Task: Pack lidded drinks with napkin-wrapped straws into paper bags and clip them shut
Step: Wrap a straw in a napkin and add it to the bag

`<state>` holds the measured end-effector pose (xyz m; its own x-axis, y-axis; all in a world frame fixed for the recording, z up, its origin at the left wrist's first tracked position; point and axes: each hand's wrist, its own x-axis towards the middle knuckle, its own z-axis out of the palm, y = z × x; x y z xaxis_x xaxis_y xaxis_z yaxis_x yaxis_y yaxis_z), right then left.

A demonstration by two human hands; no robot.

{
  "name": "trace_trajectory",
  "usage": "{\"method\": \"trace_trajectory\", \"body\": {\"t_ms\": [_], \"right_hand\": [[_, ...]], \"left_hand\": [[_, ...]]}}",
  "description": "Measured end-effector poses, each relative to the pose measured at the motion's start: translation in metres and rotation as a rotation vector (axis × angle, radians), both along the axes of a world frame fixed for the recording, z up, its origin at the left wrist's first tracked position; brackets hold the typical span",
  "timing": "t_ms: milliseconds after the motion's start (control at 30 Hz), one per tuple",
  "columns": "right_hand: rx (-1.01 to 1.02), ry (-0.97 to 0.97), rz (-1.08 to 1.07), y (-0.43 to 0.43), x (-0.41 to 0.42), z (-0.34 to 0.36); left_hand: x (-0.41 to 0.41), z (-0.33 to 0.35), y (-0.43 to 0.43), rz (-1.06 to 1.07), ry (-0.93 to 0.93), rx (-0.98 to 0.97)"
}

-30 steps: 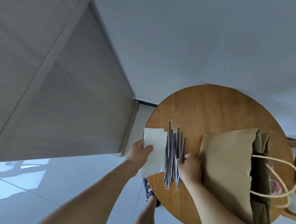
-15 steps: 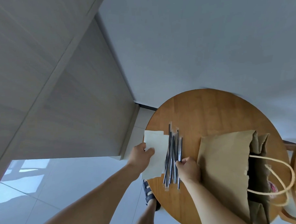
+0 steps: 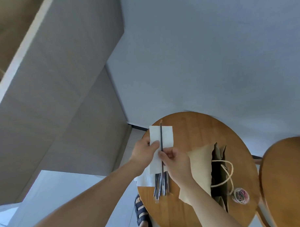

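Lying on its side on the round wooden table (image 3: pixel 197 128), one brown paper bag (image 3: pixel 198 162) has its mouth turned to the right. The opening is dark, so I cannot tell what is in the bag. Two pale rope handles (image 3: pixel 230 170) loop out of the mouth. Just beside their ends sits one small round clear tub (image 3: pixel 241 195) holding a tangle of coloured pieces, too blurred to name or count.

The left hand (image 3: pixel 143 152) grips one white napkin (image 3: pixel 167 136) above the table's left edge, thumb pressed on its face and fingers curled behind. The right hand (image 3: pixel 176 163) pinches a single dark straw (image 3: pixel 161 138) between thumb and fingertips, laying it lengthwise down the middle of that napkin.

Below the hands, a loose bundle of wrapped straws (image 3: pixel 161 184) lies on the table, roughly half a dozen, overlapping too much for an exact count. More white napkins (image 3: pixel 143 180) stick out from under the bundle at the table edge, their number unclear.

A second round wooden top (image 3: pixel 287 176) stands to the right. One sandalled foot (image 3: pixel 142 213) shows on the floor below.
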<state>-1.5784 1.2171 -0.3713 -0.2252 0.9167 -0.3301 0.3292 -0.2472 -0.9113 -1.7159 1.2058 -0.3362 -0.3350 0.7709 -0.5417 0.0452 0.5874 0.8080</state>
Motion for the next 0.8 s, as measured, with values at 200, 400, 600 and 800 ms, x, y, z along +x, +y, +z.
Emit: {"method": "trace_trajectory", "body": {"t_ms": [200,400,600,800], "right_hand": [[0.078,-0.036,0.007,0.002,0.014,0.033],[0.222,-0.088,-0.126,0.011,0.047,0.073],[0.150,0.055,0.015,0.034,0.097,0.120],[0.227,-0.014,0.007,0.039,0.130,0.135]], "left_hand": [[0.012,0.030,0.001,-0.019,-0.085,0.117],[0.029,0.071,0.016,-0.075,-0.211,0.209],[0.053,0.118,0.039,-0.350,-0.426,0.207],[0.090,0.135,0.052,-0.457,-0.403,0.261]]}}
